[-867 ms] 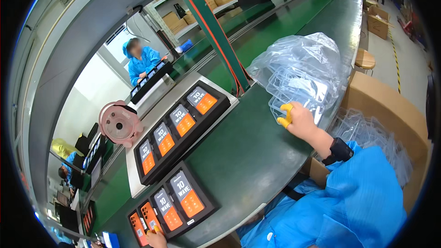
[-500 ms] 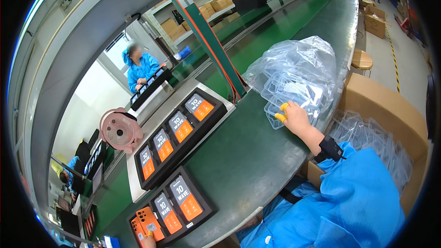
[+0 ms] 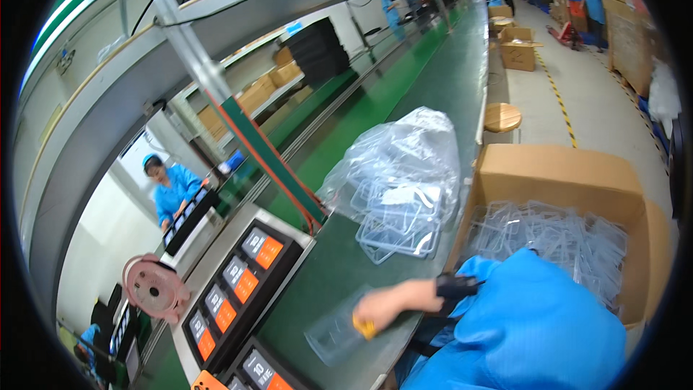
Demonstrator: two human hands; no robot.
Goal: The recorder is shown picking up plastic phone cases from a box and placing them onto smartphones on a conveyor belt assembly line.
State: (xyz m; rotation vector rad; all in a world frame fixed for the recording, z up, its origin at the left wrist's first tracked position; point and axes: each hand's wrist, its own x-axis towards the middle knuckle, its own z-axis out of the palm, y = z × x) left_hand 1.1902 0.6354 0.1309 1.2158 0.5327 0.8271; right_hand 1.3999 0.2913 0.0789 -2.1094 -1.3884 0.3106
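My right hand [image 3: 378, 310], with yellow finger covers, is closed on a clear plastic case [image 3: 333, 334], blurred by motion, low over the green bench. Left of it, at the lower edge, a black foam tray [image 3: 244, 355] holds phones with grey-and-orange screen films. An orange phone back [image 3: 208, 381] shows at that tray's corner, mostly cut off. My left hand is out of the picture. Beyond my right hand, a stack of clear plastic cases [image 3: 401, 225] sits at the mouth of a clear plastic bag [image 3: 404, 152].
A second black tray of phones [image 3: 242, 285] lies on a metal ledge beside a pink fan [image 3: 153, 290]. To my right stands an open cardboard box [image 3: 570, 173] full of clear plastic pieces [image 3: 548, 235]. A person in blue [image 3: 175, 188] works across the line. A wooden stool [image 3: 502, 117] stands by the bench.
My right hand has left the stack with a clear case and come nearer the phone tray. The view has swung right. My left hand, earlier at the orange phone, has dropped out of sight.
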